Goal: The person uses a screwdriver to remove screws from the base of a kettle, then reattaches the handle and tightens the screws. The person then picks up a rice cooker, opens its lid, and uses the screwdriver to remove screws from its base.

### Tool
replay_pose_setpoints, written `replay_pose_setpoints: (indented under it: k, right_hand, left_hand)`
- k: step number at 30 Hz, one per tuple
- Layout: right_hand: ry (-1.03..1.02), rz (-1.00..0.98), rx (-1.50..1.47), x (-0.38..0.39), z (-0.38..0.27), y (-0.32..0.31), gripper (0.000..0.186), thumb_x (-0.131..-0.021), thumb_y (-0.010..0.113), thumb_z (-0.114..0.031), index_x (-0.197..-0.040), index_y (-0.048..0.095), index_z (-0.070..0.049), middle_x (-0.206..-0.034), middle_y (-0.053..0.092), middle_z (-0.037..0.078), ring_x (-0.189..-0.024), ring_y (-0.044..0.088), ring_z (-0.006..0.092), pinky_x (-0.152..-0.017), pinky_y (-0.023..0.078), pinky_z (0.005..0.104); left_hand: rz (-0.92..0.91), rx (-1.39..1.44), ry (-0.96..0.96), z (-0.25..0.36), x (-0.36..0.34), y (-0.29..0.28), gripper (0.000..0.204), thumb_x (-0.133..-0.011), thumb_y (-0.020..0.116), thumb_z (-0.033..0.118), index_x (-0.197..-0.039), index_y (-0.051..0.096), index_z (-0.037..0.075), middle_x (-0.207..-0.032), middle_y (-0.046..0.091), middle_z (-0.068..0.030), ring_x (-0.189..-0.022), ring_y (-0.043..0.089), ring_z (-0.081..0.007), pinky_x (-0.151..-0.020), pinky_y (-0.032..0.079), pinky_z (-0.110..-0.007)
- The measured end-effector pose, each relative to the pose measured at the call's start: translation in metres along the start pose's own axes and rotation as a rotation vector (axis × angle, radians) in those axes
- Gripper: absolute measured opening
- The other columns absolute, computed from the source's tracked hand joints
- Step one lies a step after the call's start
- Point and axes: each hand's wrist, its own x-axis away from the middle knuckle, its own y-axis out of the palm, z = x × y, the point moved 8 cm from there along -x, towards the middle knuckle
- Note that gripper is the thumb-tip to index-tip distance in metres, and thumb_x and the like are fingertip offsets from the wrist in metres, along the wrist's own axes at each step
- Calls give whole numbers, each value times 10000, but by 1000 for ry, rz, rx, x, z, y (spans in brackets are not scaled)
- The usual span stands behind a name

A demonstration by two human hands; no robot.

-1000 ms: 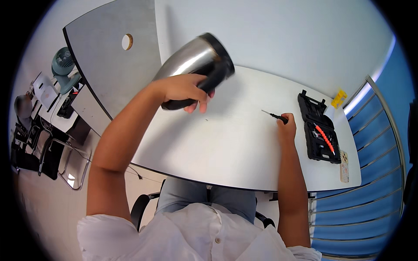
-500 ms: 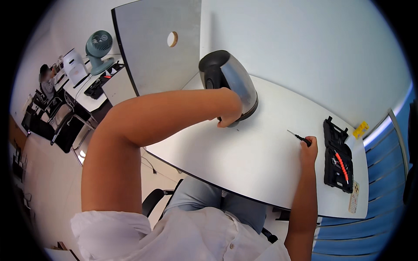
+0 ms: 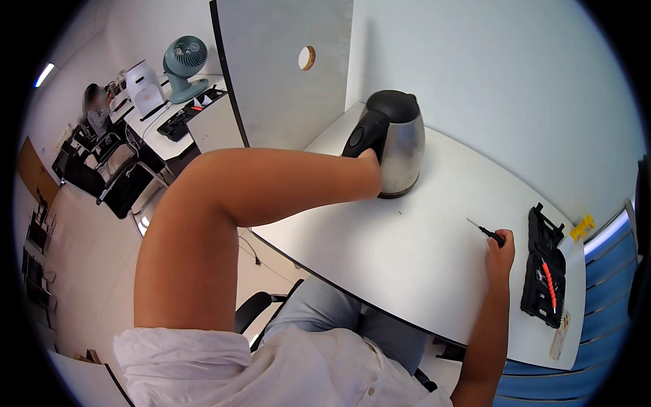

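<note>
An electric kettle (image 3: 401, 152), with a brushed metal body and a black lid and handle, stands upright on the white table (image 3: 352, 251). My left hand (image 3: 370, 173) is closed at the lower end of its handle, against the body's left side; most of its fingers are hidden behind the hand and wrist. Farther right, my right hand (image 3: 501, 252) is wrapped round the black grip of a small screwdriver (image 3: 489, 234). The thin shaft points up and left, toward the kettle. A tiny dark piece (image 3: 400, 213) lies on the table below the kettle.
An opened black tool case (image 3: 543, 290) with an orange-red flexible shaft (image 3: 548, 285) lies at the right. Near it are a yellow object (image 3: 582, 228) and a printed card (image 3: 560, 336). A grey partition (image 3: 285, 88) borders the table's left side. A green fan (image 3: 184, 68) stands beyond.
The kettle has gone from tilted to upright, with my left hand at it throughout. My right hand still holds the screwdriver. The whole view has shifted slightly.
</note>
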Motion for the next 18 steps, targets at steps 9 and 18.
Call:
replay_pose_setpoints:
  k: [9, 18]
  right_hand:
    - [-56, -13, 12, 7, -16, 3, 199, -777, 570, -15, -971, 524, -23, -845, 531, 26, -782, 503, 119, -724, 413, 250]
    - [-13, -39, 45, 10, -22, 6, 165, -749, 534, 13, -909, 513, -24, -805, 537, 50, -754, 516, 144, -707, 426, 269]
  left_hand:
    - [-33, -235, 27, -5, -11, 23, 269, -743, 586, 159, -983, 704, 132, -1008, 667, -33, -954, 595, -206, -809, 448, -336]
    - [400, 117, -82, -11, 41, -8, 273, -799, 584, 209, -1051, 683, 169, -1022, 655, -21, -982, 575, -217, -858, 396, -347]
